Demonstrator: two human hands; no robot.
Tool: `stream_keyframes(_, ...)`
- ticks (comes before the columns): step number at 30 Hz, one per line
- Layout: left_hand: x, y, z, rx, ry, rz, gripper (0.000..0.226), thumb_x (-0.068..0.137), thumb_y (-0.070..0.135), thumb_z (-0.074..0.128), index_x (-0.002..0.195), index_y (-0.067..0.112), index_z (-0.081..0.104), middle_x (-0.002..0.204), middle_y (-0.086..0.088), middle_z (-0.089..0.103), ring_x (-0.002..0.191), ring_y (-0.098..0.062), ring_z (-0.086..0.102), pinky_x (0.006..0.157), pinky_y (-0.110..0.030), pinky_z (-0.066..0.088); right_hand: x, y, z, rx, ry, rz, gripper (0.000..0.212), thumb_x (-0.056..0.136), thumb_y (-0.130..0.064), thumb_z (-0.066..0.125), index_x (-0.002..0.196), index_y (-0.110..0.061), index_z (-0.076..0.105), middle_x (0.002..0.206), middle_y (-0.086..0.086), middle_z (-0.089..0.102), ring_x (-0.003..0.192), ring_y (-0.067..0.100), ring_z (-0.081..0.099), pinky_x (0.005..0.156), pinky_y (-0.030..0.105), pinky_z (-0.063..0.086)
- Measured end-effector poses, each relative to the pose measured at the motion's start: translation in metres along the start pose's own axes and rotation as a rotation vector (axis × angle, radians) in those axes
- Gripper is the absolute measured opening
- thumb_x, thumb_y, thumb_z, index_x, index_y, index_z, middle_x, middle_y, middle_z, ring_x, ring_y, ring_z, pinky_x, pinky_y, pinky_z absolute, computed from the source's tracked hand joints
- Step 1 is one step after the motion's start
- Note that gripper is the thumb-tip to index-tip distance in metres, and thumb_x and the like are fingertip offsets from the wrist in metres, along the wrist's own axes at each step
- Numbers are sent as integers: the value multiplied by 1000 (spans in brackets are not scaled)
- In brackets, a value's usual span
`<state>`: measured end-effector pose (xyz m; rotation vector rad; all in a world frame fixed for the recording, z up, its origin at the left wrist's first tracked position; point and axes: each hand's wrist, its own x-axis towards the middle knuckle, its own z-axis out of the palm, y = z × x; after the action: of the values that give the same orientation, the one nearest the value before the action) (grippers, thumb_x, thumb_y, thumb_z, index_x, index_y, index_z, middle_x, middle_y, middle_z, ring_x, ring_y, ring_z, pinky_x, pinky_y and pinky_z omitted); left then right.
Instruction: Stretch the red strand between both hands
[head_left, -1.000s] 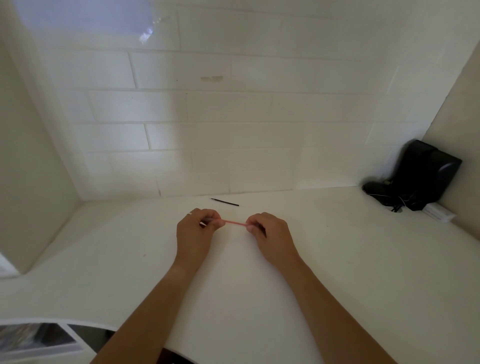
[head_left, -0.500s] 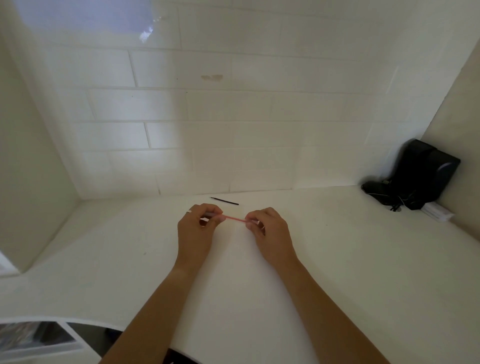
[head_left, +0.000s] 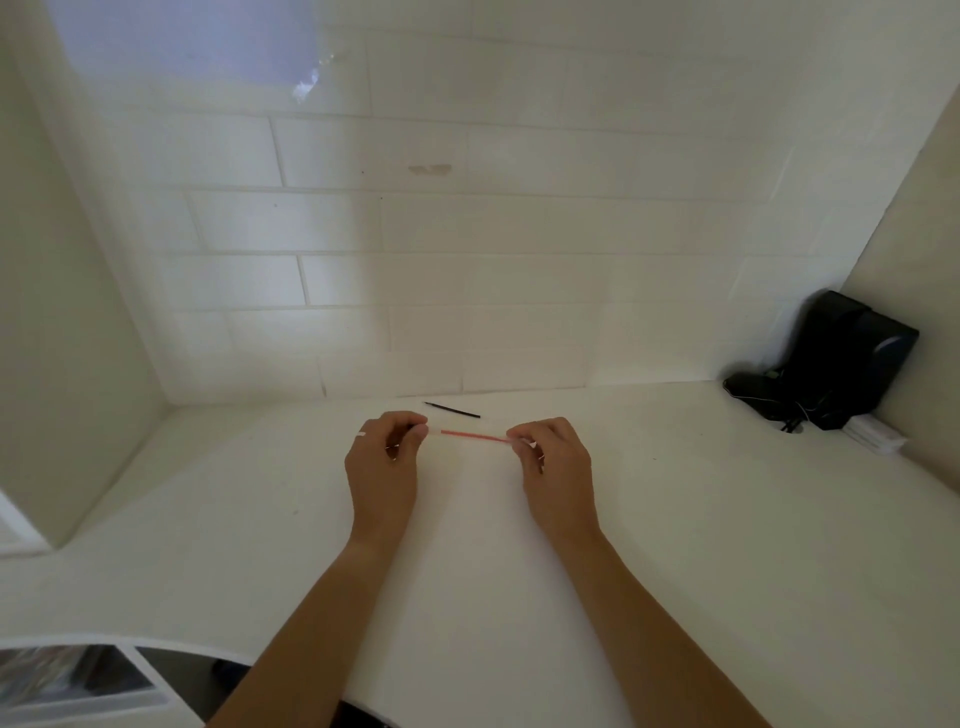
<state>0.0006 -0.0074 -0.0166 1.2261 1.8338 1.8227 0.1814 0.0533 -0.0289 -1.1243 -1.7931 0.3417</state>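
Two hands hold one thin red rod (head_left: 474, 436) level above the white table (head_left: 675, 519), just nearer you than the short black stick (head_left: 451, 410) that lies on the table close to the tiled wall (head_left: 467, 234). Your left hand (head_left: 383, 470) pinches the rod's left end, where a pale tip shows, and your right hand (head_left: 557, 474) pinches the right end; on both hands the fingers (head_left: 410, 422) are curled together and clamped on the rod, knuckles up, wrists straight, forearms converging from the near edge of the table.

Risks, as judged from this pose: the rod is slender and held only at its extremities, so pulling outward or bending it may snap it or make one end slip free. A released end could flick the rod onto the table and toward the black stick, or off the near edge. Grip depth cannot be told, since the fingers hide both ends. Well to the right of the black stick, a black device (head_left: 841, 358) with cables sits in the corner, clear of your hands.
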Motion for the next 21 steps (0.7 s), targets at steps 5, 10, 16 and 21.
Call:
stream_keyframes(5, 1, -7, 2, 57, -9, -21, 17, 92, 10, 66, 92, 23, 76, 94, 8, 71, 94, -6, 64, 83, -15, 45, 0, 2, -1, -18, 25, 46, 16, 91, -1, 65, 96, -12, 75, 95, -2, 65, 82, 9, 62, 77, 8, 45)
stream_keyframes(10, 3, -11, 4, 65, -27, -45, 22, 90, 3, 65, 89, 22, 76, 92, 7, 74, 93, -9, 67, 85, -20, 50, 0, 4, -1, -34, 8, 92, 16, 89, 1, 66, 93, -12, 74, 92, -1, 64, 77, 9, 61, 72, 3, 42)
stream_keyframes(16, 3, -15, 5, 104, -44, -63, 28, 88, -4, 62, 86, 21, 77, 91, 5, 74, 92, -11, 68, 84, -21, 50, 0, 6, 3, -111, -90, 128, 16, 88, 2, 64, 92, -13, 70, 93, -1, 61, 84, 15, 59, 76, 17, 43)
stream_keyframes(21, 2, -16, 5, 141, -47, -45, 29, 85, -8, 63, 85, 18, 77, 89, 4, 74, 90, -14, 68, 86, -26, 53, -1, 7, 3, -121, -106, 130, 17, 86, 4, 63, 92, -12, 69, 94, -2, 57, 84, 15, 57, 75, 18, 41)
